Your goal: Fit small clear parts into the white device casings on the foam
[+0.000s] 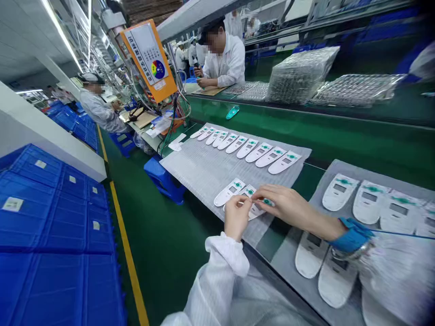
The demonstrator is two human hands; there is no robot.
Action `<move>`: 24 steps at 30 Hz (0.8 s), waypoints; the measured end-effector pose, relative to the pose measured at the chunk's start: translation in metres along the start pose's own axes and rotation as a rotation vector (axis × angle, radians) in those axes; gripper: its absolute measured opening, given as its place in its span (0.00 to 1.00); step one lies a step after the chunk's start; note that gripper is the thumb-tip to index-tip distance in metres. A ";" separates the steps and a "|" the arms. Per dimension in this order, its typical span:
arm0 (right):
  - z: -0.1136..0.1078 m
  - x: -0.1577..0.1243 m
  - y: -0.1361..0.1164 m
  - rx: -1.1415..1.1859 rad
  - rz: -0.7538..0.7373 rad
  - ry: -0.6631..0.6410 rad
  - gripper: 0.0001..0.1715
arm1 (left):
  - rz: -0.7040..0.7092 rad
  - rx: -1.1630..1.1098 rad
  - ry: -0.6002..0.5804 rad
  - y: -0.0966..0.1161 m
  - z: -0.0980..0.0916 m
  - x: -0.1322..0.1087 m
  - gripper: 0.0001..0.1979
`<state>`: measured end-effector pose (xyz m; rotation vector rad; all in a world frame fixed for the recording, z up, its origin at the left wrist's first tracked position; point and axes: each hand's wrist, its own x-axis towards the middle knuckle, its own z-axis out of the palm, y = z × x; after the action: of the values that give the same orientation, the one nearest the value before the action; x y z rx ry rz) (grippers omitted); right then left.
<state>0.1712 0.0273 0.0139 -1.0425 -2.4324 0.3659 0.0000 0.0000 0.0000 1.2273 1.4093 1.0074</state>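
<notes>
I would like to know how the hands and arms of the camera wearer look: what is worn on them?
The left hand and right hand wear no gloves. The left sleeve is white, finely striped, with a gathered cuff. A blue wristband circles the right wrist; a thin blue cord crosses the white, blurred right sleeve.

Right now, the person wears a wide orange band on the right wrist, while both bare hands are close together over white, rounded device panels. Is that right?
No: the head view shows the wide band is blue. The left hand and right hand are indeed close together over white, rounded device panels.
</notes>
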 end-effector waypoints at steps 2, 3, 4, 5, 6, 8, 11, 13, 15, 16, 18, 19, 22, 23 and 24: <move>-0.001 0.005 -0.002 0.072 0.001 -0.024 0.14 | -0.002 0.016 -0.016 0.002 -0.002 0.001 0.10; -0.002 0.007 -0.002 0.096 0.029 -0.039 0.14 | 0.004 0.036 -0.019 0.003 -0.003 0.002 0.10; -0.003 0.010 -0.002 0.111 0.077 -0.057 0.13 | 0.013 0.062 -0.018 0.004 -0.004 0.003 0.10; -0.004 0.012 -0.002 0.125 0.153 -0.083 0.13 | 0.028 0.096 -0.015 0.005 -0.004 0.003 0.10; -0.005 0.015 0.000 0.125 0.244 -0.107 0.12 | 0.048 0.139 -0.007 0.005 -0.004 0.004 0.09; -0.007 0.022 0.006 0.084 0.429 -0.132 0.12 | 0.093 0.246 0.029 0.006 -0.003 0.006 0.08; -0.009 0.032 0.019 0.004 0.601 -0.143 0.13 | 0.145 0.435 0.085 0.006 0.000 0.010 0.09; -0.009 0.038 0.025 -0.028 0.664 -0.172 0.13 | 0.159 0.546 0.088 0.005 0.004 0.014 0.09; -0.007 0.042 0.028 -0.046 0.703 -0.203 0.13 | 0.165 0.638 0.077 0.005 0.008 0.018 0.09; -0.006 0.044 0.027 -0.052 0.718 -0.217 0.13 | 0.167 0.679 0.072 0.004 0.011 0.020 0.09; -0.003 0.047 0.024 -0.064 0.745 -0.245 0.12 | 0.168 0.751 0.062 0.004 0.015 0.023 0.09; -0.002 0.049 0.023 -0.070 0.757 -0.257 0.12 | 0.167 0.781 0.057 0.003 0.017 0.024 0.09; 0.001 0.052 0.018 -0.089 0.786 -0.289 0.11 | 0.168 0.853 0.046 0.001 0.022 0.027 0.09; 0.001 0.054 0.017 -0.096 0.792 -0.297 0.11 | 0.169 0.870 0.046 0.000 0.023 0.028 0.09; 0.001 0.055 0.015 -0.101 0.797 -0.305 0.11 | 0.170 0.884 0.046 -0.001 0.024 0.028 0.10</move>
<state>0.1467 0.0779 0.0235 -2.1187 -2.1815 0.6977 0.0229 0.0276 -0.0092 1.9846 1.8920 0.5004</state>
